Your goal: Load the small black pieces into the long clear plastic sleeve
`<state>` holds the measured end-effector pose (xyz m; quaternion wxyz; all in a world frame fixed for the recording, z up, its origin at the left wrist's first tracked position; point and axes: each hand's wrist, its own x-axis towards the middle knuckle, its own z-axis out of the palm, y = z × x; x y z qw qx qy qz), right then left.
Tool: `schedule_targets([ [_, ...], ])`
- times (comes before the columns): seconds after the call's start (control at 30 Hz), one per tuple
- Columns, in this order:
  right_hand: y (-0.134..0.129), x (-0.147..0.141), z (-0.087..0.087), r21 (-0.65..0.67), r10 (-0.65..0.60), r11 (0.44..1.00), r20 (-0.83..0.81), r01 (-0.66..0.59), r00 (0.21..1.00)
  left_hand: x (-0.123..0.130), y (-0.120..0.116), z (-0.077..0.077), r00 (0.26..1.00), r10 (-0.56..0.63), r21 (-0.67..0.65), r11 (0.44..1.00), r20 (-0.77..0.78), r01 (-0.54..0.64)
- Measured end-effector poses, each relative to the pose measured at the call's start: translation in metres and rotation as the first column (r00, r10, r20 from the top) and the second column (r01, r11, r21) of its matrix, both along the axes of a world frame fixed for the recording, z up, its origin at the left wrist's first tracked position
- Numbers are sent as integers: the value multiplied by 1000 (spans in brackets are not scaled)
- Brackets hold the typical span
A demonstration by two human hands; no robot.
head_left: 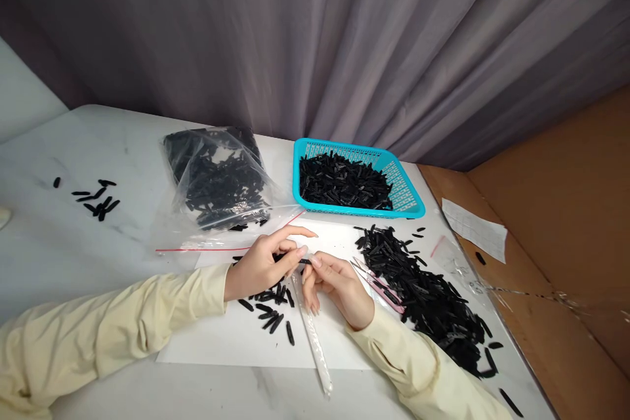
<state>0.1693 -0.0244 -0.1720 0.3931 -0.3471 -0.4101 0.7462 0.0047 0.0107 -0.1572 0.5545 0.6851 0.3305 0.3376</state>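
Over a white sheet (207,341), my left hand (270,261) and my right hand (335,283) meet at the fingertips. Between them they pinch a small black strip (304,261), one end in each hand. More black strips (273,321) lie loose on the sheet below my left hand. A narrow clear plastic sleeve (315,348) runs from beneath the hands toward the table's front. Pink-handled scissors (386,292) lie right of my right hand, beside a big heap of black strips (433,302).
A blue basket (411,200) of black pieces stands at the back. To its left lies a clear zip bag (216,177) of black pieces. Several strips (101,200) are scattered at the left. A paper slip (475,230) lies on brown cardboard (551,223) at the right.
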Motion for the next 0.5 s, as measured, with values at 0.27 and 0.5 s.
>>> schedule_targets([
  [0.27,0,-1,0,7,10,1000,-19,-9,1000,0,-1,-1,1000,-1,-63,998,31,3],
  [0.5,10,17,21,217,-137,972,202,92,970,0,7,0,985,17,-380,924,169,49],
])
